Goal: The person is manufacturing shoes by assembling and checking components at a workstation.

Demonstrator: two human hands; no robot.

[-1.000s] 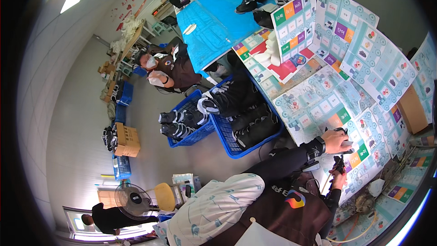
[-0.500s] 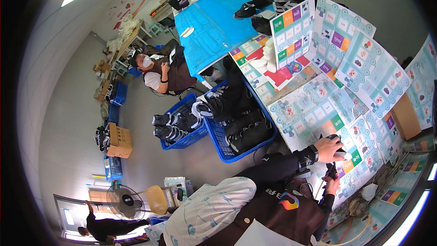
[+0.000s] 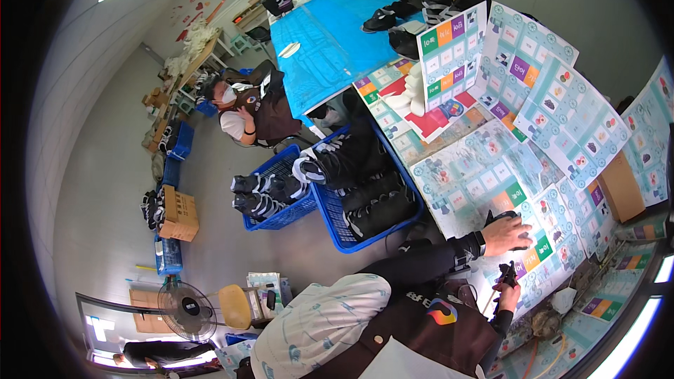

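Observation:
My left hand (image 3: pixel 503 237) reaches over the work table with its fingers curled on a small black piece (image 3: pixel 500 216), perhaps part of a shoe; most of it is covered by the hand. Close below, my right hand (image 3: pixel 508 296) grips a slim black hand tool (image 3: pixel 505 275) whose exact kind I cannot make out. Under both hands lie printed sheets (image 3: pixel 484 168) with pale blue, green and orange patterns, covering the table.
Blue baskets (image 3: pixel 349 244) of black-and-white shoes stand on the floor left of the table. Upright printed boards (image 3: pixel 449 56) edge the table's far side, beside white shoe-shaped pieces (image 3: pixel 414 95). A co-worker (image 3: pixel 256 109) sits by the blue-covered table (image 3: pixel 330 35). A fan (image 3: pixel 186 309) stands behind.
My left hand has shifted slightly left, covering more of the black piece. The right hand has moved slightly. The seated co-worker's hand has lowered, and the person at the doorway has moved lower in view.

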